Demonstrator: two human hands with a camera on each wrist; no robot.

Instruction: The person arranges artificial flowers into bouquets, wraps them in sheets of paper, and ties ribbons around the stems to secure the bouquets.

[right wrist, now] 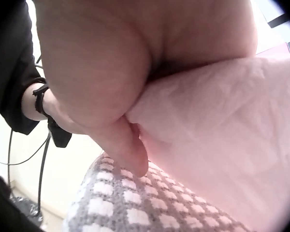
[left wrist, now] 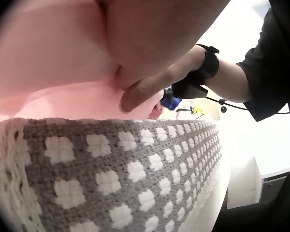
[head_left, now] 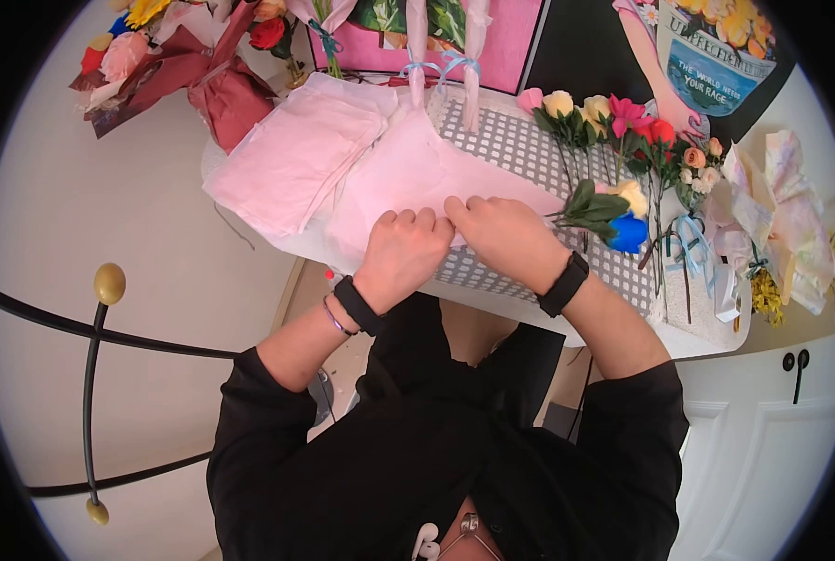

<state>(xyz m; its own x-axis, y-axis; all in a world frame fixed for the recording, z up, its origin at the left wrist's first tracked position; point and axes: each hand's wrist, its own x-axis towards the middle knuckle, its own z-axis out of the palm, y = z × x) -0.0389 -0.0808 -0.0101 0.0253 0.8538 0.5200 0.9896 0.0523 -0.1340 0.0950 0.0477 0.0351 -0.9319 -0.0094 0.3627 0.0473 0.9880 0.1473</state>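
Note:
A sheet of pink wrapping paper (head_left: 417,159) lies over the grey-and-white checked cloth (head_left: 506,145). At its near edge my left hand (head_left: 404,251) pinches the paper, fingers curled. Right beside it, my right hand (head_left: 509,238) grips the same edge, the two hands nearly touching. In the right wrist view the pink paper (right wrist: 217,125) spreads out from the curled fingers. A blue rose (head_left: 628,233) and a cream rose (head_left: 633,197) with green leaves lie just right of the paper, their stems hidden under or behind it.
Folded pink paper (head_left: 300,150) is stacked at the left. More loose flowers (head_left: 656,131) lie on the right of the cloth. Wrapped bouquets (head_left: 235,103) stand at the back left, and pale wrapping paper (head_left: 786,224) stands at the far right. Two rolled pink papers (head_left: 474,65) lie at the back.

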